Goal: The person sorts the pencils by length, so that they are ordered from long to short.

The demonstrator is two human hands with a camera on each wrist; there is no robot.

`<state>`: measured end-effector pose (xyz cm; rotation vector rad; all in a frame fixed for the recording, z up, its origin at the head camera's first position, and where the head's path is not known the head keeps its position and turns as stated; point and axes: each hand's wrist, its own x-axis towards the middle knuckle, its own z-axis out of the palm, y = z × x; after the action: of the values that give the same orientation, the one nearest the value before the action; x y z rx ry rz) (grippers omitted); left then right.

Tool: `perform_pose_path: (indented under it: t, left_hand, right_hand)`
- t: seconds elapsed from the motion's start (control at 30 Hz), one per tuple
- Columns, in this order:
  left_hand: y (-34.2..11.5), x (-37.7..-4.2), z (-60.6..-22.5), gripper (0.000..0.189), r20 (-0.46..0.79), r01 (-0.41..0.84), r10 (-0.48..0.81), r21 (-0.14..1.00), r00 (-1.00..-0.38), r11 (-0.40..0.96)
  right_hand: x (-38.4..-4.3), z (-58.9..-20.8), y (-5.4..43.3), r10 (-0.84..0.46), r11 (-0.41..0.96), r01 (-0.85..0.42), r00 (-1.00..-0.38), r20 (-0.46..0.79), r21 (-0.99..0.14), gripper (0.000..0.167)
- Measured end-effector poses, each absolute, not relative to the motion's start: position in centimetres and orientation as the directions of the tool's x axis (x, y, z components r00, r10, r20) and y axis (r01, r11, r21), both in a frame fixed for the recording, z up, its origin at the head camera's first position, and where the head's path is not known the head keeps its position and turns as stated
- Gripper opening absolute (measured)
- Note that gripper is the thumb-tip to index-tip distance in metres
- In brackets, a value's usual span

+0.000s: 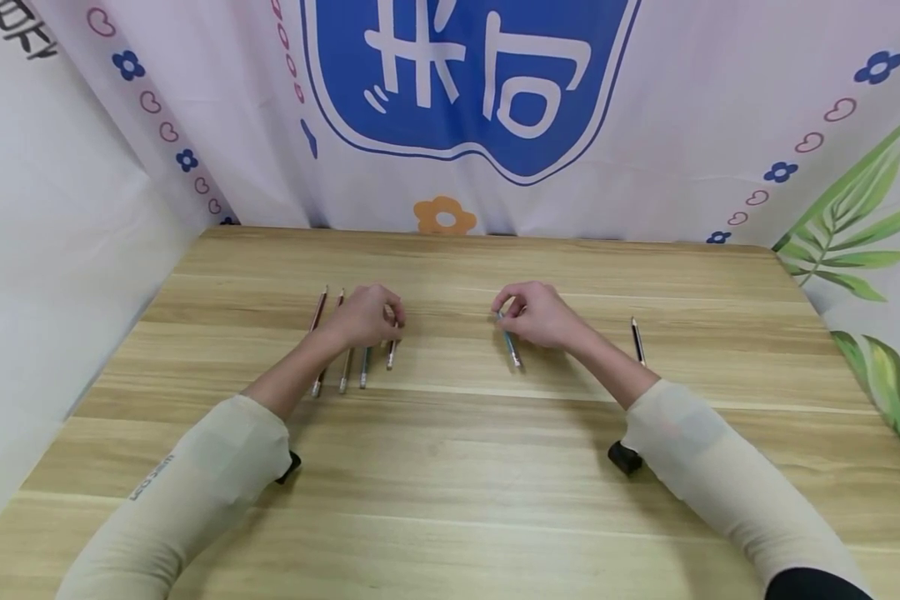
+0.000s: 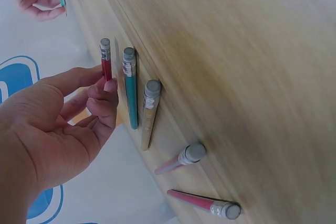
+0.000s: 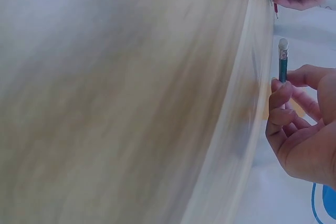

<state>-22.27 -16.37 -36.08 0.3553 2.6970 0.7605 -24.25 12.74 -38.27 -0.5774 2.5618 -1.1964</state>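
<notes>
My left hand (image 1: 366,317) pinches a red pencil (image 2: 106,69) between thumb and fingers, its eraser end sticking out toward me. Beside it lies a row of pencils with erasers toward me: a teal pencil (image 2: 131,95), a gold pencil (image 2: 150,111) and two reddish pencils, one (image 2: 181,159) next to the gold and the other (image 2: 202,201) outermost. The left wrist partly covers this row in the head view. Across a gap to the right, my right hand (image 1: 542,317) pinches a blue-green pencil (image 1: 511,347), eraser end toward me and slanting.
A dark pencil (image 1: 637,337) lies right of the right hand, partly hidden by the forearm. The wooden table (image 1: 450,483) ends at the back against a printed cloth (image 1: 255,167). Black wrist devices (image 1: 625,458) show under both sleeves.
</notes>
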Motion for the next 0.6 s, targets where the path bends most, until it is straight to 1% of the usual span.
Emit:
perform_pose_path:
  t: [0.4,0.6]
  left_hand:
    - [-16.8,-22.1,-35.9,0.010,-0.277,0.133,0.306,0.505,-0.911,0.853]
    - [-16.8,-22.1,-35.8,0.011,-0.288,0.132,0.315,0.511,-0.904,0.849]
  right_hand:
    - [-24.1,-37.6,11.6,-0.462,0.590,-0.246,-0.884,-0.072,-0.769,0.019]
    - [-24.2,-37.3,11.2,-0.462,0.594,-0.238,-0.883,-0.084,-0.769,0.019]
